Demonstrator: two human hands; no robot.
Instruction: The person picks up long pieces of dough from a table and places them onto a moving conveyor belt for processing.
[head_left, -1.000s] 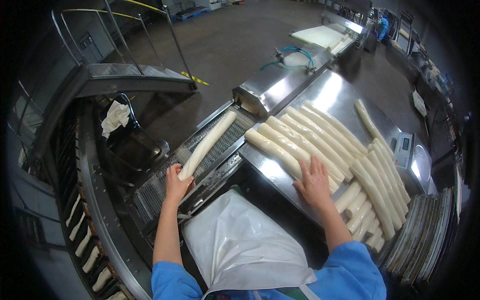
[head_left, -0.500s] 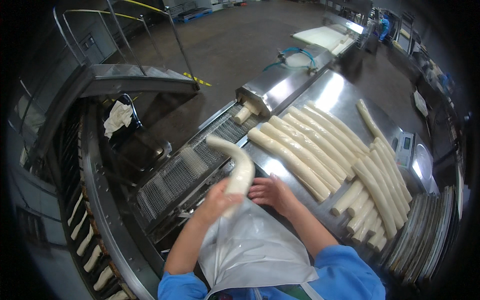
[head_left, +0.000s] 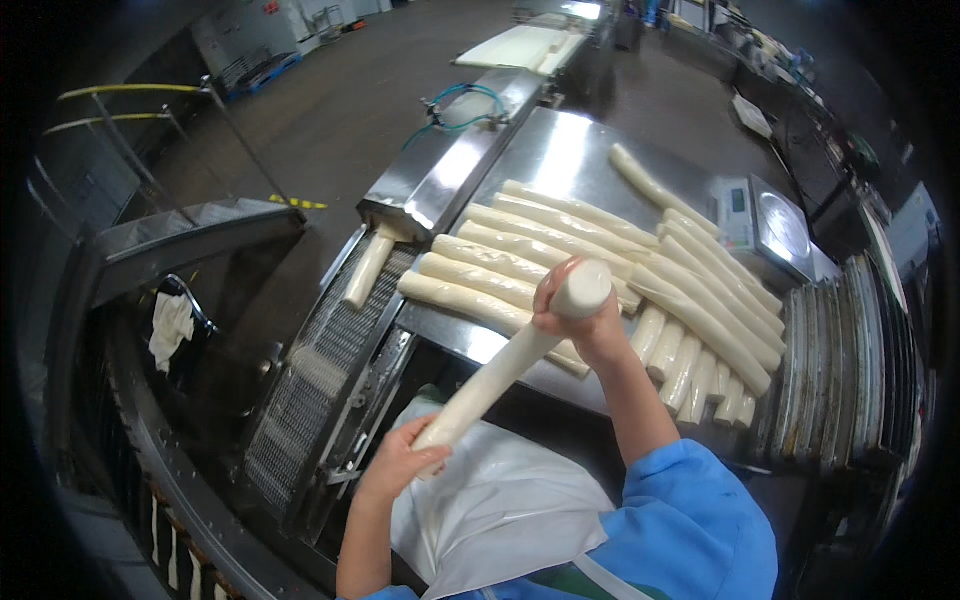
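Note:
A long, pale dough roll [head_left: 500, 380] is held up slantwise in front of my apron. My left hand [head_left: 405, 460] is wrapped round its lower end. Near the upper end, my right hand [head_left: 592, 318] grips it, with the round end face sticking out past the fingers. Behind it, a row of similar dough rolls [head_left: 500, 262] lies side by side on the steel table [head_left: 540, 130]. Another stack of rolls [head_left: 700, 300] is piled crosswise at the table's right. One more roll [head_left: 370, 268] comes out of the steel machine housing onto the mesh conveyor [head_left: 320, 370].
A digital scale [head_left: 780, 228] stands at the table's right edge, beside a stack of metal trays [head_left: 830, 370]. Steps with a railing [head_left: 200, 215] are at the left. A chair with a white cloth [head_left: 172, 330] stands below them. A curved metal conveyor frame [head_left: 180, 480] runs along the lower left.
My right hand has taken hold of the roll and raised its far end to the right. The roll is now straighter. More dough has come out onto the mesh conveyor. My view has turned right.

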